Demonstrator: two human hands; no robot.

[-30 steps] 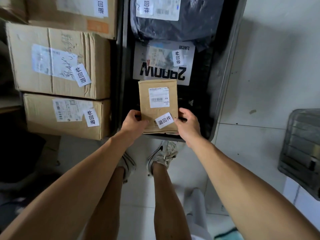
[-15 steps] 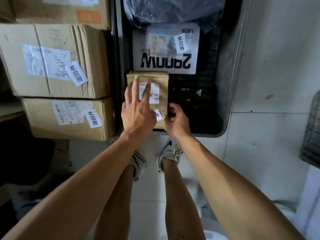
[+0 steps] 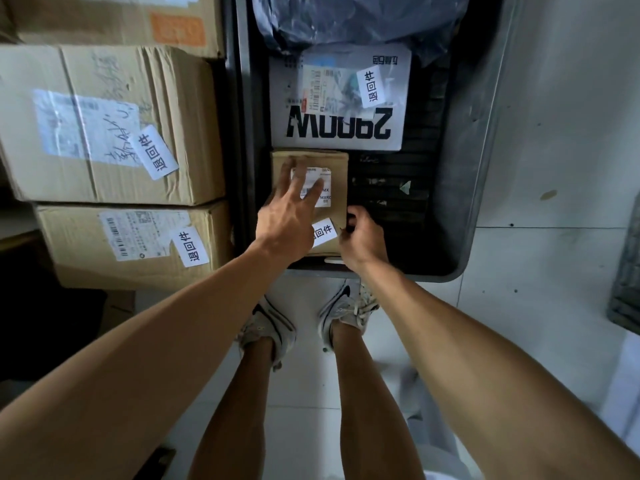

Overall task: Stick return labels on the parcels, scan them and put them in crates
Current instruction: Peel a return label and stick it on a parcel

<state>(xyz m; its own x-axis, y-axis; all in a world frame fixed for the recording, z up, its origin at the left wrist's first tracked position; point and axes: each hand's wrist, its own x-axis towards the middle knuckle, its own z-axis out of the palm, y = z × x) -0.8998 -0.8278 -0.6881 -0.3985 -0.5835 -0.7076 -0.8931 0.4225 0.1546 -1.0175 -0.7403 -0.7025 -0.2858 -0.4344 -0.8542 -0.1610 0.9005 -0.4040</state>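
Note:
A small brown cardboard parcel (image 3: 337, 183) lies in the near left corner of the dark crate (image 3: 481, 188). It bears a white shipping label and a white return label (image 3: 325, 232) near its front edge. My left hand (image 3: 289, 216) lies flat on top of it with fingers straight and spread over the shipping label. My right hand (image 3: 363, 242) has its fingers curled round the parcel's near right corner. Behind the parcel in the crate lie a white bag parcel (image 3: 341, 102) with its own return label and a dark grey bag (image 3: 353, 22).
Two labelled cardboard boxes (image 3: 104, 123) (image 3: 135, 244) are stacked left of the crate, another (image 3: 114, 19) behind them. A grey crate edge (image 3: 627, 271) shows at the right. My feet stand on the pale tiled floor (image 3: 554, 133) just in front of the crate.
The parcel went from held above the crate's front edge down into the crate's near left corner. My left hand moved from its side onto its top.

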